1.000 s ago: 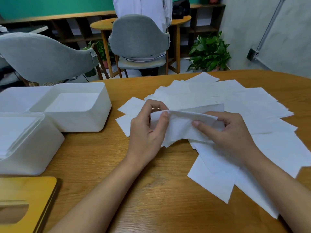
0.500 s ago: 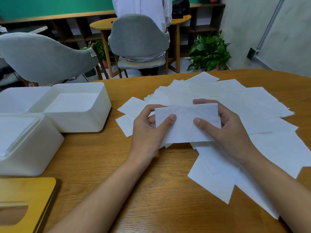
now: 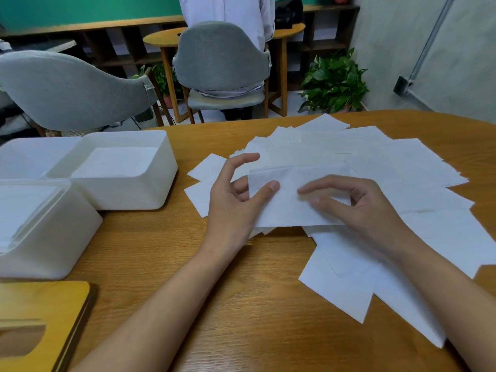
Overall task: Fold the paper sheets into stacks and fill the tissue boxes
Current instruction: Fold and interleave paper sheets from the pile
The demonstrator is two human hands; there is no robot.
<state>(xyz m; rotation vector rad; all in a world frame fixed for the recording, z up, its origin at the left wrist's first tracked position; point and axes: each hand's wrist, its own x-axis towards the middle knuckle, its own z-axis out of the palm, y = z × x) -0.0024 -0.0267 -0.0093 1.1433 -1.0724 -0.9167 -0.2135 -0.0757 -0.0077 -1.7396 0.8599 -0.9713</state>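
Lid (image 3: 40, 318): wooden, slotted; near-L corner of table (image 3: 241, 304).
Near box (image 3: 53, 237): white, open top, paper stack inside.
Middle box (image 3: 150, 189): white, open top, paper inside; touching near box.
L hand (image 3: 236, 200): fingers spread & loose, thumb resting on folded sheet's L end; no grip.
Folded sheet (image 3: 287, 208): flat atop loose sheets, btwn the 2 hands.
R hand (image 3: 362, 210): fingers slightly bent, tips on the sheet's R half; blurred.
Loose sheets (image 3: 402, 167): fanned over table, R of boxes.
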